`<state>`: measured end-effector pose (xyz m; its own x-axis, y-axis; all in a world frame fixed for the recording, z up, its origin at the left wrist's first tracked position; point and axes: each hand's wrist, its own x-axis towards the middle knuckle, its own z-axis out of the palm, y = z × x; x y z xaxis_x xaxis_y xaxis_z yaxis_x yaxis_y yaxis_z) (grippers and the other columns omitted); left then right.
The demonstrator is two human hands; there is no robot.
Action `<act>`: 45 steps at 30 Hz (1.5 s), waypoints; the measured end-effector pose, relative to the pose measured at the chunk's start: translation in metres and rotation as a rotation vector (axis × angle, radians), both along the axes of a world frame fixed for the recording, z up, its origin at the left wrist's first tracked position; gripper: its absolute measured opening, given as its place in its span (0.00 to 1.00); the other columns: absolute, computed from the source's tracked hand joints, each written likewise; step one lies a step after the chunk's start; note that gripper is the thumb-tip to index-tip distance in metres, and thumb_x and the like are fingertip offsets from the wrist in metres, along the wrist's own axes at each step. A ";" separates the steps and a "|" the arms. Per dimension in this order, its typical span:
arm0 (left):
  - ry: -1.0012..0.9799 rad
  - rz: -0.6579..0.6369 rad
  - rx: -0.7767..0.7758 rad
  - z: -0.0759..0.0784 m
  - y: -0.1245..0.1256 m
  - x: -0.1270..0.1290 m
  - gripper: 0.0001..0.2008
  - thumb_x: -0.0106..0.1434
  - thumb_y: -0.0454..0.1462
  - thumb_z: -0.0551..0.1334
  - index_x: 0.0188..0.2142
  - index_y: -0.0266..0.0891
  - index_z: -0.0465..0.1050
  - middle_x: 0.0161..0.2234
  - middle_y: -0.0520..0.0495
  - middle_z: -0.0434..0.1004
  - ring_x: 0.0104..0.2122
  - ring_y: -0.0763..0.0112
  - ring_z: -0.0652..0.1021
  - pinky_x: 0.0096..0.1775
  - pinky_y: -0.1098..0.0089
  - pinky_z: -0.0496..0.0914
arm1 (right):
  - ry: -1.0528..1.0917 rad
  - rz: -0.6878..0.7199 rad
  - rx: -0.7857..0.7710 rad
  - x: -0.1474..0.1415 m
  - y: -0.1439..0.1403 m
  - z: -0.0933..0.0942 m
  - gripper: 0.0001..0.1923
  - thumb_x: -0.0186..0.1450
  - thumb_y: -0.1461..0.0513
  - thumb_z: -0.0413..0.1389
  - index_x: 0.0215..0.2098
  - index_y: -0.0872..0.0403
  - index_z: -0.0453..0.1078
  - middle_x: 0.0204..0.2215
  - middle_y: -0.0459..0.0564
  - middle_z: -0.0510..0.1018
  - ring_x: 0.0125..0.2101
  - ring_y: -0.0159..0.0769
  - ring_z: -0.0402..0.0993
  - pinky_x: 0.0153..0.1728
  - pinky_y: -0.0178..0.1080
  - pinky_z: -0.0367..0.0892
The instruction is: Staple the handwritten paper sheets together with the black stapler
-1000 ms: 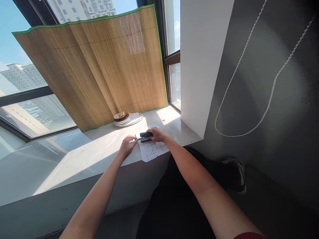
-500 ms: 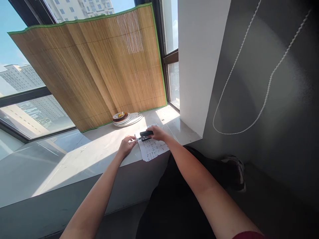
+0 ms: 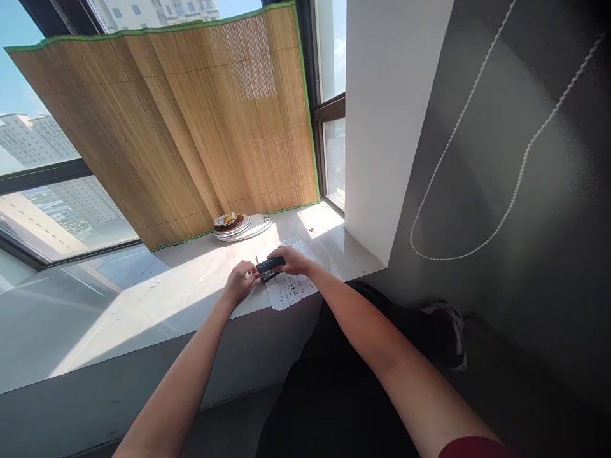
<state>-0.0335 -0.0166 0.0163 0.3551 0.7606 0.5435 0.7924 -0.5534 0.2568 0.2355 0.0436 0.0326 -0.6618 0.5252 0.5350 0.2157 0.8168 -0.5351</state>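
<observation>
Windowsill (image 3: 143, 305) runs across the lower left, pale stone, sunlit, with glass behind it. Bamboo mat (image 3: 191, 127) leans upright against the window, green-edged, its bottom edge on the sill. Stack of plates (image 3: 241, 227) sits just in front of the mat's lower right corner. Left hand (image 3: 241, 280) is down on the sill, fingers curled at the left end of the stapler (image 3: 270, 265); too small to tell if it's pinching the tip or just touching it. Stapler is black, lying across the top left corner of the printed sheet (image 3: 292, 283). Right hand (image 3: 291, 261) wraps over the stapler's right end, gripping it. Sheet lies flat at the sill's front edge, one corner overhanging. Bead cord (image 3: 477, 127) loops down the grey wall on the right.
</observation>
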 end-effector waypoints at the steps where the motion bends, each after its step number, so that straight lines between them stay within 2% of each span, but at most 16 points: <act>1: 0.020 0.013 -0.006 -0.001 0.001 -0.001 0.10 0.64 0.34 0.70 0.29 0.44 0.71 0.31 0.47 0.78 0.35 0.59 0.76 0.40 0.62 0.71 | -0.002 -0.002 0.017 -0.003 -0.002 0.000 0.15 0.61 0.71 0.72 0.44 0.51 0.87 0.42 0.52 0.88 0.44 0.44 0.81 0.46 0.41 0.72; 5: 0.055 0.021 -0.021 -0.002 0.002 -0.002 0.08 0.66 0.35 0.68 0.31 0.43 0.72 0.32 0.46 0.78 0.36 0.57 0.76 0.41 0.60 0.72 | -0.004 -0.007 0.031 -0.004 -0.004 0.002 0.14 0.61 0.70 0.73 0.43 0.50 0.87 0.42 0.51 0.88 0.45 0.45 0.81 0.48 0.42 0.72; 7: 0.034 0.033 -0.020 -0.003 0.002 0.000 0.05 0.70 0.39 0.66 0.36 0.43 0.76 0.37 0.43 0.81 0.40 0.55 0.78 0.44 0.57 0.74 | 0.014 -0.023 -0.003 0.002 0.000 0.005 0.14 0.61 0.69 0.73 0.43 0.50 0.87 0.41 0.50 0.88 0.44 0.44 0.82 0.48 0.43 0.72; 9: 0.011 0.036 -0.028 -0.004 0.003 0.003 0.09 0.73 0.42 0.63 0.46 0.42 0.80 0.46 0.40 0.84 0.48 0.52 0.80 0.53 0.52 0.75 | 0.078 -0.089 -0.055 0.011 0.007 0.007 0.15 0.61 0.69 0.73 0.45 0.51 0.87 0.42 0.51 0.89 0.45 0.45 0.83 0.49 0.44 0.73; 11: 0.018 0.022 -0.075 -0.007 0.005 0.004 0.16 0.75 0.42 0.60 0.56 0.43 0.80 0.56 0.39 0.84 0.58 0.49 0.80 0.62 0.47 0.72 | 0.159 -0.222 -0.103 0.024 0.013 0.008 0.18 0.63 0.69 0.71 0.50 0.52 0.86 0.47 0.53 0.89 0.49 0.46 0.84 0.53 0.46 0.74; 13: 0.057 0.006 -0.161 -0.010 0.008 0.004 0.21 0.75 0.43 0.58 0.61 0.45 0.81 0.64 0.41 0.81 0.65 0.47 0.76 0.67 0.43 0.68 | 0.189 -0.407 -0.130 0.040 0.019 0.007 0.20 0.65 0.69 0.68 0.55 0.52 0.84 0.52 0.55 0.88 0.54 0.48 0.82 0.58 0.49 0.73; 16: 0.069 0.025 -0.264 -0.013 0.010 0.001 0.22 0.73 0.45 0.58 0.59 0.47 0.84 0.66 0.42 0.80 0.67 0.45 0.76 0.68 0.43 0.68 | 0.123 -0.693 -0.146 0.065 0.025 0.005 0.21 0.69 0.68 0.64 0.59 0.49 0.82 0.56 0.55 0.86 0.59 0.52 0.78 0.63 0.54 0.70; 18: 0.030 0.056 -0.276 -0.013 0.010 0.000 0.20 0.72 0.46 0.59 0.55 0.45 0.86 0.64 0.41 0.82 0.67 0.44 0.77 0.68 0.43 0.70 | 0.060 -0.844 -0.182 0.080 0.029 0.002 0.20 0.72 0.66 0.62 0.60 0.47 0.82 0.59 0.55 0.85 0.62 0.55 0.76 0.64 0.57 0.69; 21: -0.029 0.090 -0.276 -0.011 0.008 0.001 0.18 0.73 0.47 0.58 0.48 0.44 0.85 0.63 0.40 0.82 0.66 0.44 0.77 0.66 0.43 0.71 | -0.025 -0.957 -0.278 0.093 0.032 -0.001 0.22 0.72 0.64 0.62 0.63 0.46 0.81 0.61 0.56 0.84 0.64 0.58 0.74 0.63 0.58 0.68; 23: -0.053 0.115 -0.295 -0.009 0.006 0.002 0.18 0.74 0.49 0.57 0.45 0.43 0.83 0.64 0.39 0.82 0.65 0.43 0.78 0.65 0.43 0.72 | -0.067 -0.962 -0.325 0.097 0.033 -0.003 0.24 0.72 0.64 0.63 0.65 0.46 0.80 0.62 0.58 0.83 0.65 0.60 0.74 0.63 0.58 0.67; 26: -0.043 0.150 -0.309 -0.007 0.005 0.005 0.16 0.71 0.50 0.60 0.43 0.44 0.79 0.64 0.37 0.81 0.64 0.41 0.78 0.62 0.44 0.74 | -0.102 -0.919 -0.340 0.095 0.033 -0.003 0.25 0.72 0.64 0.63 0.66 0.46 0.80 0.62 0.58 0.83 0.65 0.59 0.74 0.64 0.58 0.67; 31: 0.000 0.111 -0.278 -0.005 0.004 0.007 0.20 0.69 0.49 0.61 0.55 0.45 0.80 0.59 0.39 0.83 0.60 0.44 0.80 0.62 0.44 0.74 | -0.146 -0.806 -0.320 0.089 0.032 -0.001 0.20 0.72 0.62 0.65 0.61 0.41 0.83 0.59 0.53 0.85 0.63 0.57 0.77 0.64 0.56 0.68; 39: 0.022 0.100 -0.270 -0.006 0.005 0.005 0.21 0.70 0.49 0.61 0.55 0.45 0.83 0.64 0.38 0.81 0.64 0.42 0.77 0.66 0.42 0.71 | -0.195 -0.735 -0.287 0.086 0.030 0.001 0.19 0.72 0.63 0.65 0.60 0.43 0.84 0.58 0.54 0.86 0.62 0.56 0.78 0.66 0.59 0.67; 45: 0.016 0.059 -0.248 -0.013 0.008 0.001 0.20 0.71 0.47 0.62 0.55 0.45 0.84 0.64 0.39 0.81 0.65 0.43 0.77 0.69 0.41 0.69 | -0.177 -0.645 -0.223 0.078 0.027 0.000 0.24 0.76 0.62 0.61 0.68 0.38 0.78 0.61 0.54 0.83 0.67 0.60 0.73 0.65 0.63 0.67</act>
<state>-0.0321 -0.0087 0.0033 0.3128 0.8896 0.3327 0.8266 -0.4275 0.3660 0.3135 0.0710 0.0324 -0.2489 0.9266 0.2819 0.7192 0.3718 -0.5870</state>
